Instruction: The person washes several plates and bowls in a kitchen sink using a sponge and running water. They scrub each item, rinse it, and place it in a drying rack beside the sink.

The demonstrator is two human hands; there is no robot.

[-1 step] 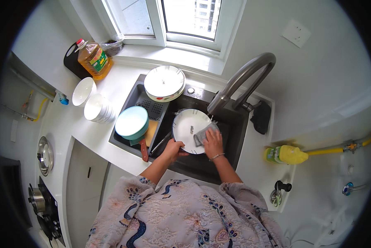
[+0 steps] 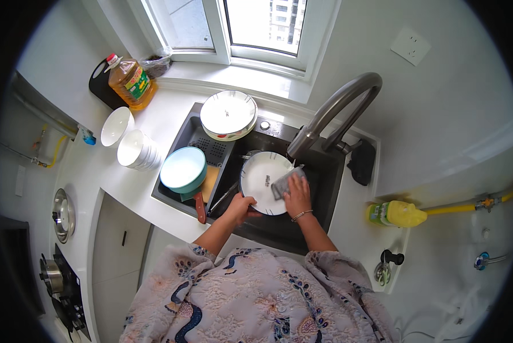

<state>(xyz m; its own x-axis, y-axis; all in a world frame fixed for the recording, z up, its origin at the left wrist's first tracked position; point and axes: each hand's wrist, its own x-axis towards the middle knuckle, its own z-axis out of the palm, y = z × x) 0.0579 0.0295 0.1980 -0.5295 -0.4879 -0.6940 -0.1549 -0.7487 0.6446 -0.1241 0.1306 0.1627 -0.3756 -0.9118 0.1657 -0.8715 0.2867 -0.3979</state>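
Note:
A white plate (image 2: 259, 182) with a dark rim and a small dark centre motif is held tilted over the right basin of the dark sink (image 2: 319, 220). My left hand (image 2: 242, 208) grips its lower left edge, the thumb on top and the other fingers underneath. A grey cloth (image 2: 282, 184) lies against the right part of the plate's face, with my right hand (image 2: 297, 194) closed over it. Just above and right of the plate is the spout of the metal faucet (image 2: 331, 108). Part of something dark and long shows beside the plate's left edge.
Stacked plates (image 2: 228, 112) rest at the sink's back left. In the left basin are a light-blue bowl (image 2: 183, 170) and a brown-handled knife (image 2: 200, 207). White bowls (image 2: 134, 150) and an oil bottle (image 2: 132, 83) stand left; a yellow bottle (image 2: 396, 214) lies right.
My right hand and the cloth have shifted slightly on the plate, the cloth now turned at a different angle. The plate has moved very little; my left hand keeps its grip.

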